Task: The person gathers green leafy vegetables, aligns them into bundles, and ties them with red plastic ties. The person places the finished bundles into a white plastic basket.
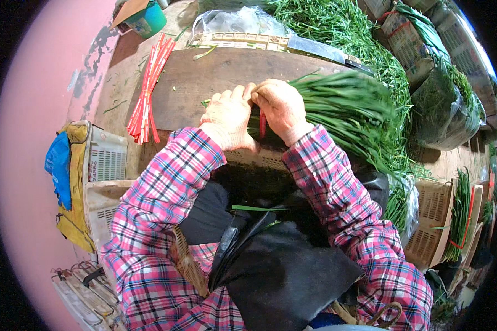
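My left hand (228, 116) lies over the cut-end side of a bunch of green Chinese chives (343, 101), fingers across the top and thumb toward me. Against its fingertips, my right hand (282, 108) has its thumb and fingers pinched together. A red tie strip (262, 123) hangs down beside the right palm; the rest of it is hidden by the hands. The chive leaves fan out to the right, blurred. Beneath them is a brown wooden board (182, 89). Red-and-white tie strips (147, 95) lie in a loose bundle at the board's left end.
A large knife (319, 49) with a black handle lies along the board's far edge. Beyond it are a clear plastic bag (240, 20) and a heap of loose chives (331, 25). Plastic crates (107, 153) stand left; a tied chive bunch (459, 219) rests at right.
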